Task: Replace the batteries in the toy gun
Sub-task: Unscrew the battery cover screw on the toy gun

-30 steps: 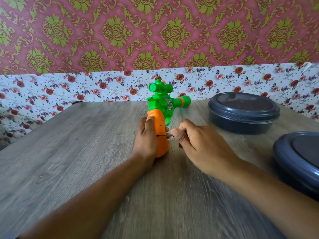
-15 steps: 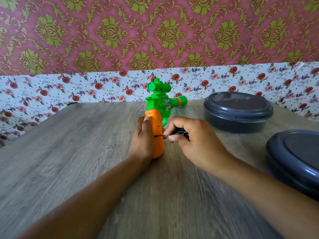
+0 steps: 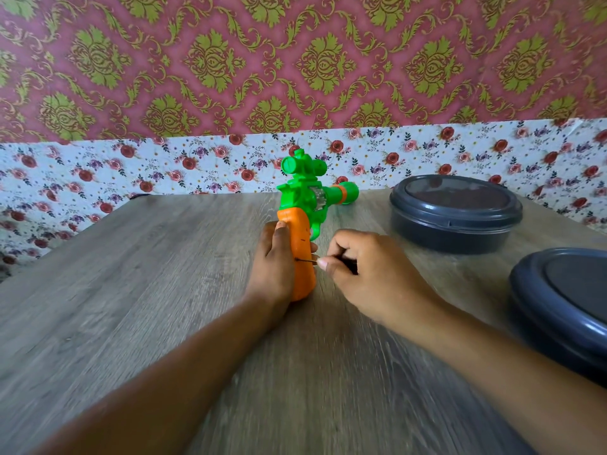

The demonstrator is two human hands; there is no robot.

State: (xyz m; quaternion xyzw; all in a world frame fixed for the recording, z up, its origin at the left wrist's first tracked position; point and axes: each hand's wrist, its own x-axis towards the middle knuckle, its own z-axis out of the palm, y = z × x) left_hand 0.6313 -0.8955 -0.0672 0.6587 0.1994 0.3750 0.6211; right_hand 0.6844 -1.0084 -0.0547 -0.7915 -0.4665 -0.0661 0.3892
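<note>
1. A broad bare stretch of the wooden surface was seen to the left of the hands, bounded at the back and left by a flower-patterned wall strip.
2. The left hand was wrapped around the orange grip of the one toy gun, which was held upright near the middle of the surface, its green barrel pointed right.
3. A thin screwdriver was pinched in the curled fingers of the right hand, its tip set against the side of the grip.
4. Two dark lidded round containers were counted at the right: one near the back edge, another cut off by the right border.
</note>
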